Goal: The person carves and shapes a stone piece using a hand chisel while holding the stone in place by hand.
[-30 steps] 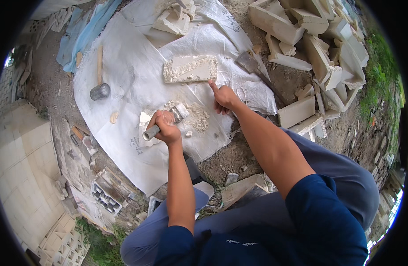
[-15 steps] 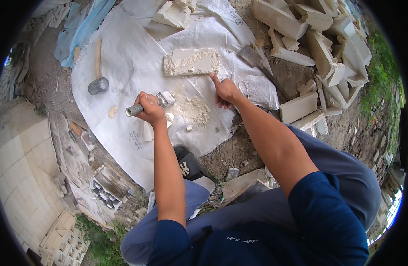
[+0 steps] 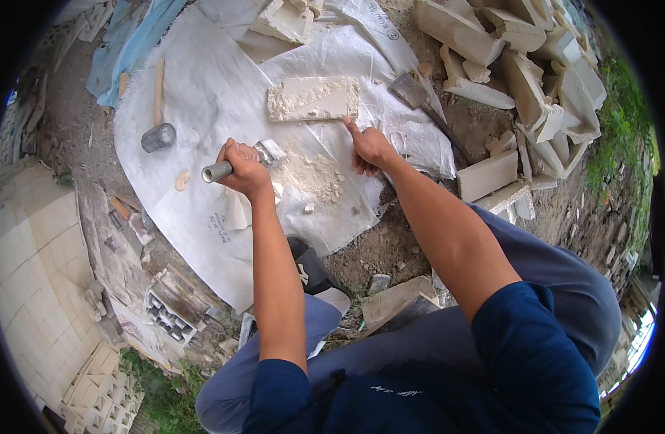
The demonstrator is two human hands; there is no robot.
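Observation:
My left hand is wrapped around the metal pipe handle of a chisel-like tool. Its hollow end sticks out to the left, and its flat, dusty head shows beyond my fingers, over the white sheet. Farther off lies a pale stone block, its top partly rough and partly smooth. My right hand holds nothing; the index finger stretches to the block's near right corner and seems to touch it, while the other fingers curl loosely. Between my hands and the block is a patch of pale crumbs and powder.
A wooden-handled mallet lies at left on the white sheet. A flat-bladed tool rests right of the block. Broken pale blocks are heaped at far right. My shoe is at the sheet's near edge.
My left hand has shifted slightly up and left, swinging the tool's pipe end a little toward me. My right finger stays at the block's corner.

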